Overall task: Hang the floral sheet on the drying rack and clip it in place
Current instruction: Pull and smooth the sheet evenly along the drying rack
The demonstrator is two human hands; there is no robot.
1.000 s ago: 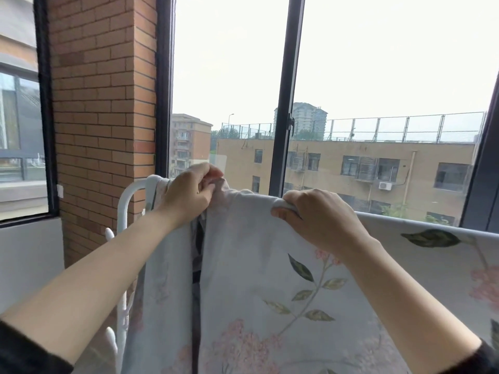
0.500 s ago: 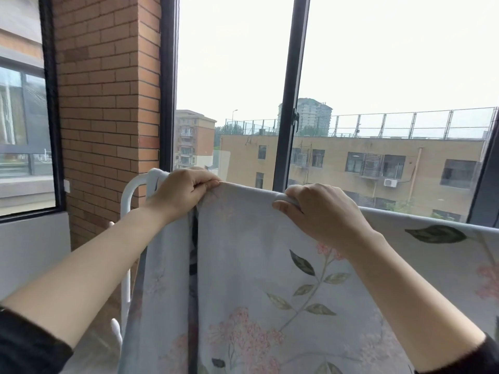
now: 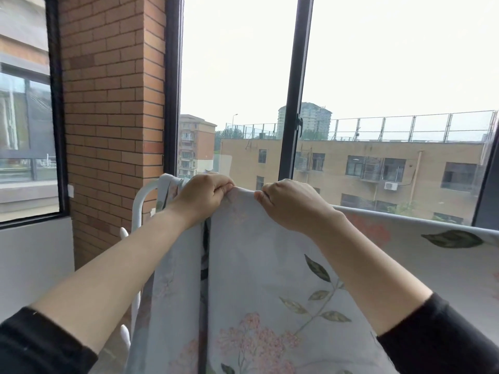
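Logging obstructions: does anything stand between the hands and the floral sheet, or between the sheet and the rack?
Nothing visible. The left hand and right hand grip the floral sheet directly at its top, and it drapes over the drying rack.

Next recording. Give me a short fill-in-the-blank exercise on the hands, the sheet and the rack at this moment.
1. The floral sheet is draped over a ____ drying rack.
2. The left hand and the right hand both grip the sheet along its ____ edge.
3. The pillar behind the rack's left end is built of ____.

Missing words: white; top; brick.
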